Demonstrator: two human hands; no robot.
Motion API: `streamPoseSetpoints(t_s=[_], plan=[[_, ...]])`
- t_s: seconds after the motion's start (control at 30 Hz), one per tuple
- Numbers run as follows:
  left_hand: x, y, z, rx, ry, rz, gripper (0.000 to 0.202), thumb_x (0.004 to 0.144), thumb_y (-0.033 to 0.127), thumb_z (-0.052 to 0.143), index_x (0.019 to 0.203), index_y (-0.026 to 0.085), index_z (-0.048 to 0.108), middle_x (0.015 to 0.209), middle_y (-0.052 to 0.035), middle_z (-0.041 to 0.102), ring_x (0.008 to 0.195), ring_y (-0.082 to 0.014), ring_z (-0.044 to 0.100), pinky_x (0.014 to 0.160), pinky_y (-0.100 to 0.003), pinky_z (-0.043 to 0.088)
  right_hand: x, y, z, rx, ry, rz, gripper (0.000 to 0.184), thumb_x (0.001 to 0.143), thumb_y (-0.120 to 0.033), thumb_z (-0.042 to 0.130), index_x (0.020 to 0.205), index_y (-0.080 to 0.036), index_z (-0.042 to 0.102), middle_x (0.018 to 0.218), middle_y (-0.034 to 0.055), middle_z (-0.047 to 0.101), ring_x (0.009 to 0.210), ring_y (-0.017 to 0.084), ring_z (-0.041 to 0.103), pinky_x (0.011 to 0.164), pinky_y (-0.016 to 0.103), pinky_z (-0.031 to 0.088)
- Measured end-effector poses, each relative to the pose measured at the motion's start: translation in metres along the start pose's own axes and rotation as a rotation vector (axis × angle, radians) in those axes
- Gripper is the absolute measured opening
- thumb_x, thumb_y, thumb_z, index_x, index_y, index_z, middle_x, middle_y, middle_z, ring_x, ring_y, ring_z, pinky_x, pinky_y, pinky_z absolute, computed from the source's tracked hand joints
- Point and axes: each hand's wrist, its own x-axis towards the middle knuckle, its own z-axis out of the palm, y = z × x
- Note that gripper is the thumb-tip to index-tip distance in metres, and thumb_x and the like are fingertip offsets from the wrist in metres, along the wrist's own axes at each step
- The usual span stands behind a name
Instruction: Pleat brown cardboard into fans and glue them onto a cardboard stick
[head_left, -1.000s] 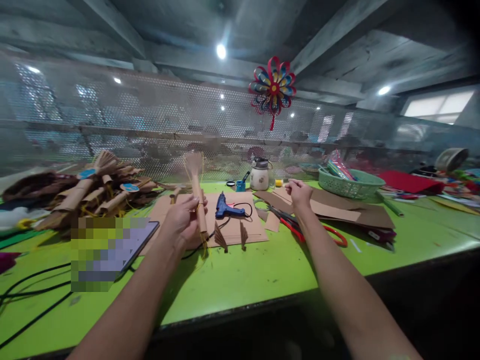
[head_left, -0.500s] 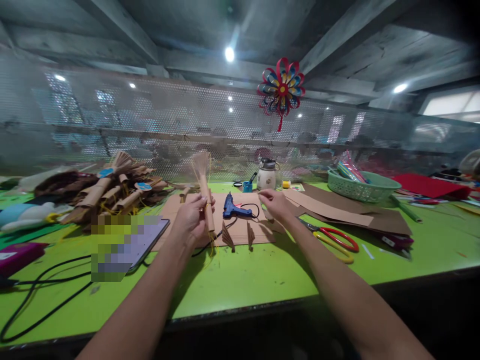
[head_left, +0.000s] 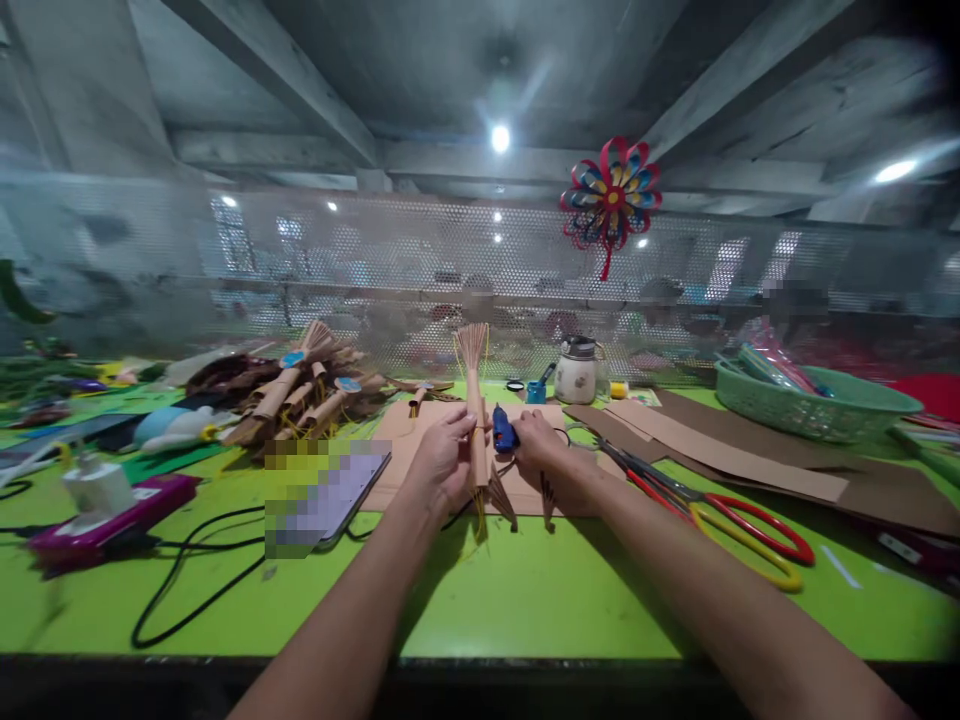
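Observation:
My left hand (head_left: pixel 442 455) is closed round a rolled brown paper tube (head_left: pixel 481 450), held upright. Pleated paper fans out at the tube's top, and yellow string runs along it and hangs below. Just to its right, my right hand (head_left: pixel 541 445) is closed on a blue glue gun (head_left: pixel 504 430); the hand covers the gun's handle. Beneath both hands lie flat brown cardboard sheets (head_left: pixel 390 465). Two small pleated paper pieces, a left one (head_left: pixel 502 497) and a right one (head_left: pixel 549 500), stand at the sheets' near edge.
Scissors (head_left: pixel 750 530) with red and yellow handles lie right, beside brown paper strips (head_left: pixel 735 455). A green basket (head_left: pixel 817 400), a flask (head_left: pixel 576 372) and a blue jar (head_left: pixel 536 392) stand behind. Left are a phone (head_left: pixel 352 500), finished paper pieces (head_left: pixel 300 395) and a purple power strip (head_left: pixel 112 525).
My right hand has come down and left onto the glue gun and closed on it. The paper tube stays in my left hand. My view has turned left.

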Motion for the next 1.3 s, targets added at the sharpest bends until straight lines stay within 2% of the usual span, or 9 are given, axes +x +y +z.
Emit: streamPoseSetpoints(t_s=[0.13,0.2,0.3,0.33,0.4,0.5,0.77,1.07,1.3], plan=[[-0.002,0.001,0.001,0.011,-0.014,0.034,0.015,0.079,0.002,0.052,0.085,0.011,0.063,0.068,-0.0049,0.063,0.057,-0.0107,0.06,0.057,-0.021,0.052,-0.003,-0.001,-0.015,0.098,0.064,0.026,0.022,0.065,-0.012,0.062,0.087,-0.014,0.066,0.091,0.0103,0.062,0.093,0.026,0.049,0.082,0.035,0.039],[-0.005,0.004,0.005,0.009,-0.004,0.041,0.015,0.079,0.002,0.053,0.084,0.011,0.064,0.067,-0.0041,0.062,0.056,-0.0099,0.059,0.055,-0.019,0.051,-0.008,0.0,-0.035,0.176,0.108,0.06,0.023,0.069,-0.015,0.059,0.091,-0.015,0.066,0.089,0.0076,0.064,0.088,0.023,0.053,0.079,0.034,0.042],[-0.012,0.007,0.011,-0.003,0.003,0.047,0.014,0.076,0.002,0.056,0.084,0.01,0.065,0.065,-0.0033,0.062,0.055,-0.009,0.057,0.051,-0.016,0.047,-0.028,0.001,-0.072,0.316,0.164,0.117,0.03,0.085,-0.026,0.044,0.103,-0.01,0.062,0.09,0.0104,0.066,0.078,0.022,0.06,0.067,0.032,0.046],[-0.014,0.008,0.013,-0.005,-0.012,0.045,0.015,0.075,0.002,0.058,0.086,0.01,0.065,0.066,-0.0035,0.063,0.055,-0.0088,0.057,0.05,-0.016,0.046,-0.037,0.0,-0.085,0.404,0.168,0.112,0.033,0.089,-0.031,0.04,0.106,-0.012,0.06,0.093,0.0101,0.066,0.077,0.02,0.062,0.066,0.03,0.047],[-0.019,0.009,0.016,0.001,-0.046,0.042,0.018,0.074,0.003,0.06,0.089,0.009,0.066,0.069,-0.0044,0.064,0.055,-0.0087,0.057,0.05,-0.016,0.044,-0.058,-0.002,-0.106,0.867,0.178,0.083,0.035,0.089,-0.041,0.046,0.1,-0.013,0.063,0.097,0.0116,0.067,0.078,0.021,0.064,0.067,0.032,0.049],[-0.025,0.01,0.02,0.024,-0.08,0.055,0.021,0.072,0.004,0.062,0.092,0.009,0.068,0.072,-0.0059,0.066,0.059,-0.0092,0.058,0.053,-0.015,0.044,-0.085,-0.005,-0.123,1.092,0.179,0.046,0.036,0.087,-0.047,0.051,0.097,-0.016,0.066,0.094,0.0112,0.067,0.078,0.022,0.064,0.067,0.032,0.049],[-0.032,0.01,0.024,0.105,-0.114,0.014,0.021,0.073,0.007,0.064,0.092,0.009,0.07,0.081,-0.01,0.067,0.068,-0.0125,0.06,0.057,-0.018,0.046,-0.106,-0.002,-0.129,0.86,0.011,0.021,0.038,0.088,-0.051,0.046,0.094,-0.021,0.067,0.082,0.0072,0.065,0.058,0.015,0.049,0.048,0.027,0.037],[-0.039,0.01,0.025,0.157,-0.123,0.004,0.027,0.073,0.016,0.068,0.1,0.01,0.069,0.091,-0.0097,0.067,0.073,-0.0122,0.058,0.062,-0.018,0.045,-0.107,-0.017,-0.139,0.737,0.008,0.093,0.041,0.09,-0.051,0.043,0.082,-0.015,0.062,0.078,0.0066,0.058,0.054,0.011,0.037,0.048,0.025,0.03],[-0.04,0.011,0.027,0.156,-0.098,0.003,0.028,0.072,0.014,0.067,0.1,0.011,0.069,0.084,-0.0063,0.066,0.069,-0.0099,0.056,0.06,-0.017,0.044,-0.107,-0.016,-0.137,0.716,0.02,0.102,0.04,0.09,-0.05,0.043,0.08,-0.015,0.061,0.068,0.0022,0.051,0.052,0.01,0.035,0.047,0.024,0.028]])
